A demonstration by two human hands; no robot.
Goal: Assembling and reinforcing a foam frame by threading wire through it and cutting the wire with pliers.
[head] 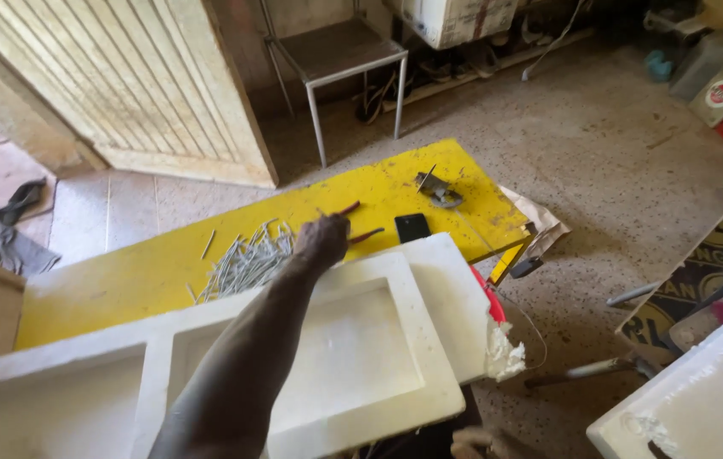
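bench: yellow bench [149, 272], everything below is placed off it
hand: one hand [321, 239] stretched out over the bench's middle, fingers curled round red-handled pliers [353, 223]. Can't tell which arm it is from this angle, I'd guess the right. The other hand isn't in shot
pliers: red handles poke out past the knuckles toward the bench's far side, jaws hidden under the fist
nails: loose heap of thin metal pins or nails [247, 263] on the bench, just beside the hand
phone: black phone [412, 227] flat on the bench, near the plier handles
mould: white foam tray [353, 357] lying over the bench's near edge, arm crosses above it
tip: imo grip well back on the handles and lift clear so the heap doesn't scatter
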